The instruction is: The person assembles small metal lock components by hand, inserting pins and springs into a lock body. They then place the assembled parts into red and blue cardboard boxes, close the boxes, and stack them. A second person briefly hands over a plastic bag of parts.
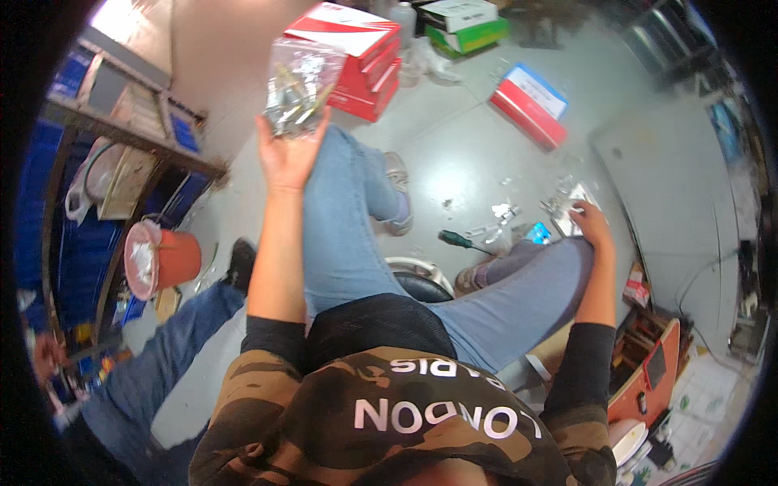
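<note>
Clear plastic makes the bag (306, 73), in which small metal parts (292, 101) are lying, and the left hand (288, 158) grasps it at its lower end with the fingers, while the red-and-white boxes (369, 85) appear just beside it in the view. The right hand (592, 222) is lowered near the small silvery pieces (557, 206), but I cannot tell whether its fingers are grasping something or are released. On the floor (442, 121), a green-handled screwdriver (455, 238) lies to the left of a blue packet (538, 233).
</note>
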